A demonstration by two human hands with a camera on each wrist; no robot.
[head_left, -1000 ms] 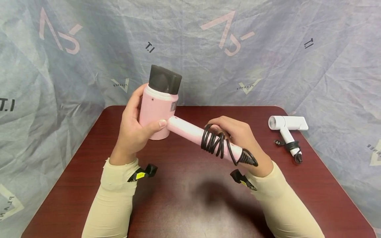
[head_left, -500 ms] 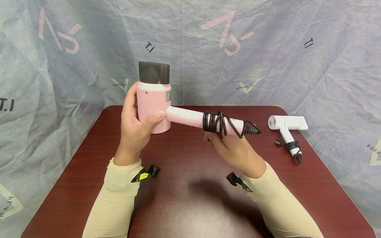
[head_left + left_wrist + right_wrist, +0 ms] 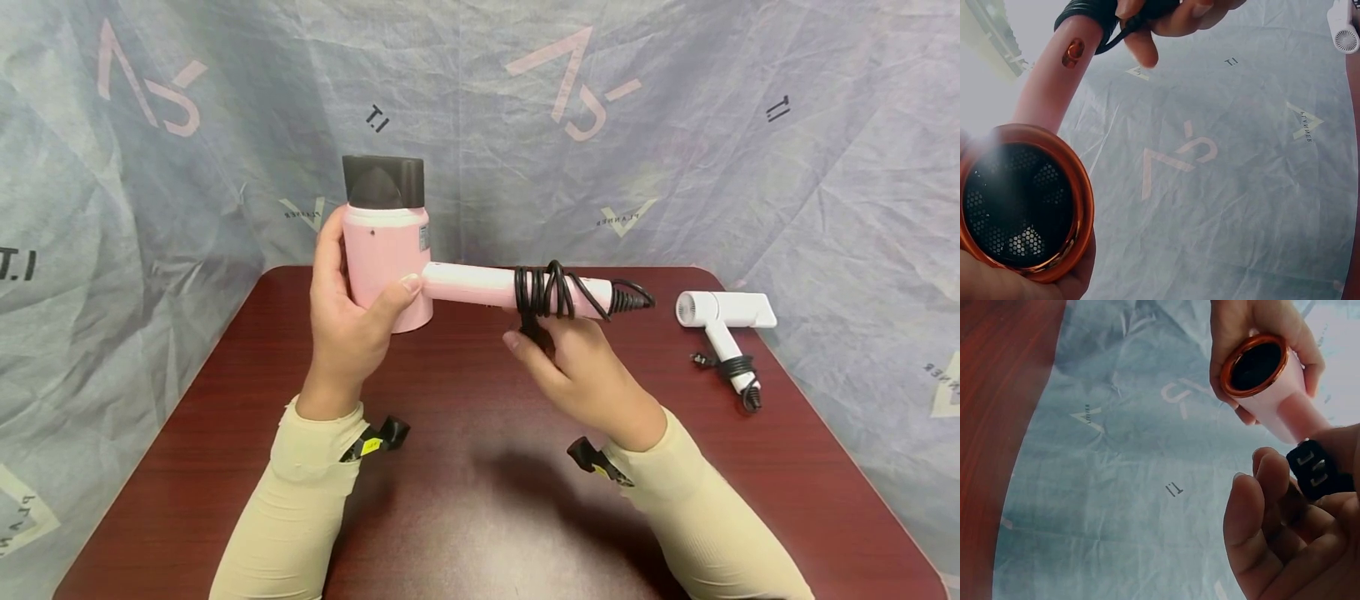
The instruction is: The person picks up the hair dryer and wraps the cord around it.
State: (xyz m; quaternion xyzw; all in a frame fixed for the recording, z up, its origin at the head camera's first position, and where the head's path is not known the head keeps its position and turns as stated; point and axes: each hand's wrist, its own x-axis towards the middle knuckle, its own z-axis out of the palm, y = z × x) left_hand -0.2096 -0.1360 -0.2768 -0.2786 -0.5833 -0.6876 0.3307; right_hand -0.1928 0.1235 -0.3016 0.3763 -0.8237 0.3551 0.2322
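Observation:
A pink hair dryer (image 3: 384,258) with a black nozzle (image 3: 384,182) is held above the table, nozzle up and handle (image 3: 472,285) pointing right. My left hand (image 3: 341,325) grips its barrel, thumb near the handle joint. The left wrist view shows its copper-ringed rear grille (image 3: 1019,206). Black cord (image 3: 534,292) is coiled round the handle's end. Just below the coils, my right hand (image 3: 585,367) has its fingers curled about the black plug (image 3: 1313,469), whose prongs show in the right wrist view. The handle hides part of that hand.
A white hair dryer (image 3: 731,310) lies at the table's right side, its cord wrapped round the handle. The dark red table (image 3: 450,500) is backed by grey printed cloth (image 3: 480,125). Both wrists carry small black cameras.
The dryer has turned upright and shifted slightly left, its handle swinging up to nearly level. My right hand has gone from behind the handle to beneath it, at the plug.

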